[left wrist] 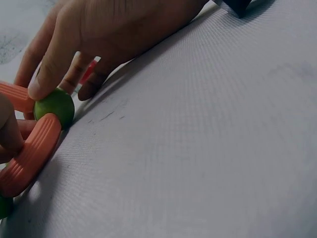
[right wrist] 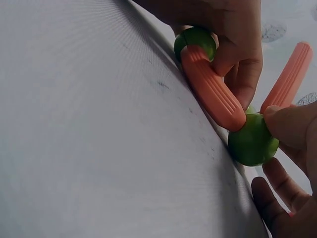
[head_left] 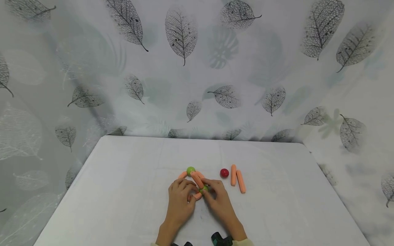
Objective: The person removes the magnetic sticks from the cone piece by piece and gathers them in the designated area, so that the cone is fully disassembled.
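Working close together near the table's (head_left: 123, 191) front edge: left hand (head_left: 180, 201) and right hand (head_left: 220, 201), fingertips meeting and pinching a small structure of orange rods (head_left: 197, 180) and green balls (head_left: 204, 188). Lying farther out, at one o'clock from the hands: a red ball (head_left: 224, 173) just beside two loose orange sticks (head_left: 237, 179). Hanging beyond: a leaf-printed cloth (head_left: 197, 68).
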The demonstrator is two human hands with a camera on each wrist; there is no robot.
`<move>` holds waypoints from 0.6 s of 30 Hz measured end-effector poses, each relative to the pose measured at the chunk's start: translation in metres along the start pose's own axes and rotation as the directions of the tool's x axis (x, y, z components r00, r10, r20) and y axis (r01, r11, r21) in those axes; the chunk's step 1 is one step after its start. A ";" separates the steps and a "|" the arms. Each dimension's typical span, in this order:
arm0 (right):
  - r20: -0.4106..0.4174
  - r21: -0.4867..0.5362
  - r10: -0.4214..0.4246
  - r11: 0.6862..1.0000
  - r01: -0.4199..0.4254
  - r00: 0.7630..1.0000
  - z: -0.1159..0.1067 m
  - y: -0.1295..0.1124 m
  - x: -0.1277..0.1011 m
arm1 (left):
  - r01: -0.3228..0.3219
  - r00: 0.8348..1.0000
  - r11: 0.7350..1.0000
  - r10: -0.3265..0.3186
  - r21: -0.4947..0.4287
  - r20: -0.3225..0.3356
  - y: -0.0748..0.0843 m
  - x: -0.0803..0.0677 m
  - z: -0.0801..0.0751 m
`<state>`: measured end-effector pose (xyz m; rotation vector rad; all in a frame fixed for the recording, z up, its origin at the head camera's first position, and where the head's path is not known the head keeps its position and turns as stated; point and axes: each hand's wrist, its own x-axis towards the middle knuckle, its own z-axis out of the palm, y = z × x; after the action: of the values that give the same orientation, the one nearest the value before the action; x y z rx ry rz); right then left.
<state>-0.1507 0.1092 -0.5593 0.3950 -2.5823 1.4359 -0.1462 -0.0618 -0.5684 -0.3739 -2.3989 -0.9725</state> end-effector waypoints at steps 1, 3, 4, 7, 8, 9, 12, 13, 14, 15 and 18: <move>0.000 0.009 -0.008 1.000 0.008 1.000 0.000 0.000 0.000 | -0.006 1.000 1.000 0.006 0.003 -0.005 0.000 0.000 0.000; 0.000 0.025 -0.026 0.999 0.026 1.000 0.000 0.001 0.001 | -0.016 1.000 1.000 0.016 0.005 -0.010 0.000 0.000 0.001; -0.001 0.032 -0.040 0.999 0.040 0.999 0.000 0.001 0.002 | -0.019 1.000 1.000 0.020 0.007 -0.011 -0.001 0.000 0.001; -0.013 0.020 -0.087 0.996 0.087 0.996 0.000 0.002 0.003 | -0.026 1.000 1.000 0.026 0.015 -0.009 -0.001 0.000 0.000; -0.016 0.013 -0.106 0.994 0.106 0.994 0.001 0.003 0.003 | -0.026 1.000 1.000 0.026 0.017 -0.006 0.000 0.000 0.000; -0.019 0.005 -0.122 0.992 0.122 0.992 0.001 0.004 0.003 | -0.027 1.000 0.999 0.027 0.021 -0.004 0.000 0.000 -0.001; -0.016 -0.003 -0.152 0.988 0.152 0.988 0.001 0.004 0.002 | -0.032 0.999 0.999 0.032 0.037 0.003 0.000 0.000 -0.002; -0.016 0.002 -0.164 0.986 0.164 0.986 0.001 0.004 0.002 | -0.035 0.999 0.999 0.035 0.039 0.005 0.001 0.000 -0.002; -0.015 0.000 -0.169 0.986 0.169 0.986 0.000 0.003 0.002 | -0.036 0.999 0.999 0.036 0.040 0.009 0.001 -0.001 -0.002; -0.014 0.002 -0.166 0.986 0.166 0.986 0.000 0.003 0.002 | -0.038 0.999 0.998 0.038 0.042 0.010 0.001 -0.001 -0.003; -0.014 0.008 -0.156 0.988 0.156 0.988 -0.001 0.001 0.002 | -0.040 0.999 0.998 0.040 0.045 0.015 0.001 -0.001 -0.003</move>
<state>-0.1532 0.1100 -0.5587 0.5734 -2.4736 1.3917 -0.1442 -0.0631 -0.5669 -0.4119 -2.4125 -0.8994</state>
